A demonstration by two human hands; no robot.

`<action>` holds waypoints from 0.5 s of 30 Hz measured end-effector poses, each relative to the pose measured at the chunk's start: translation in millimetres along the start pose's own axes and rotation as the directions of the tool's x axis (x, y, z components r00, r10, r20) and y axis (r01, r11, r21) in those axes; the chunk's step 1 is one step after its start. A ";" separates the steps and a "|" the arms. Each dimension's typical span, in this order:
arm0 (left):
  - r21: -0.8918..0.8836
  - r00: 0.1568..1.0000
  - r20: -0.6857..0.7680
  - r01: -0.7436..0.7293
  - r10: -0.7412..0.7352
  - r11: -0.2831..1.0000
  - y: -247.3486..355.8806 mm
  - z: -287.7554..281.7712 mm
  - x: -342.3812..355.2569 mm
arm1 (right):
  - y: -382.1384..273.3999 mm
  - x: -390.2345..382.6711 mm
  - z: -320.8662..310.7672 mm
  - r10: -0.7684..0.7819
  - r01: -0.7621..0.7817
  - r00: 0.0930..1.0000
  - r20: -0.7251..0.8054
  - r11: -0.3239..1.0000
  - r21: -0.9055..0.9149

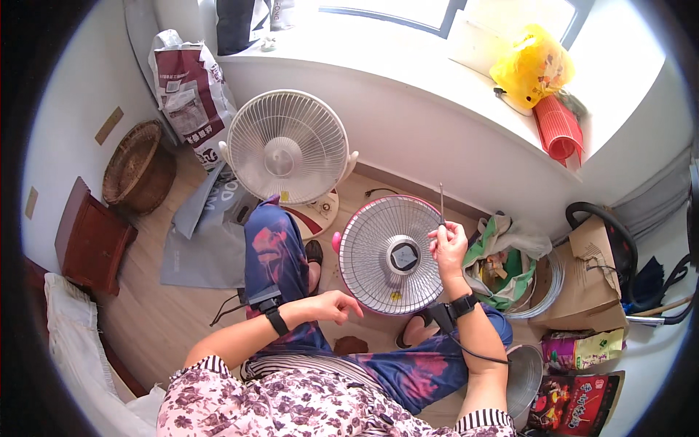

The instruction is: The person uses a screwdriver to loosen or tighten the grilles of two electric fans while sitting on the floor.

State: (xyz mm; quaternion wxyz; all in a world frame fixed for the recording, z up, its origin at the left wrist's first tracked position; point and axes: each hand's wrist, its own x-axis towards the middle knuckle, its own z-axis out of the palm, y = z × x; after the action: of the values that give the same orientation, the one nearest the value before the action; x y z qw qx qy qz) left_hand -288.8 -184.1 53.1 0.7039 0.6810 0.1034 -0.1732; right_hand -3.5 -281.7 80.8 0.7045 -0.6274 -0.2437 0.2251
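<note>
My right hand [449, 244] is closed around the dark handle of a screwdriver [441, 200], its thin metal shaft pointing up. It is over the right rim of a dish-shaped electric heater [364, 255] with a pink edge, a round wire grille and a square label on its centre cap. My left hand [336, 307] hangs just left of the heater's lower rim, index finger stretched out, with nothing visible in it. Behind, to the left, stands a second, cream-coloured dish heater [247, 156] on a round base [320, 215].
Close on the right are a green-and-white plastic bag [520, 280], coiled hose [557, 284], a cardboard box [582, 298] and a metal basin [526, 379]. Leftward are a grey bag [196, 255], a wicker basket [138, 167] and a wooden stool [95, 240]. A wall and windowsill [393, 54] lie beyond.
</note>
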 end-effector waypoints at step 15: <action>0.081 0.961 -0.169 -0.207 0.218 0.975 25.9 -16.4 -10.5 | -0.4 0.8 0.1 -0.101 0.101 0.995 0.001 0.993 -0.059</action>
State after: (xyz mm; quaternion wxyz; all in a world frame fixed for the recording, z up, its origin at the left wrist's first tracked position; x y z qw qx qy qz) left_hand -287.0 -166.4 80.2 0.6847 0.7227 0.0863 -0.0389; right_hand -2.9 -281.1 81.3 0.6964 -0.6352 -0.2808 0.1812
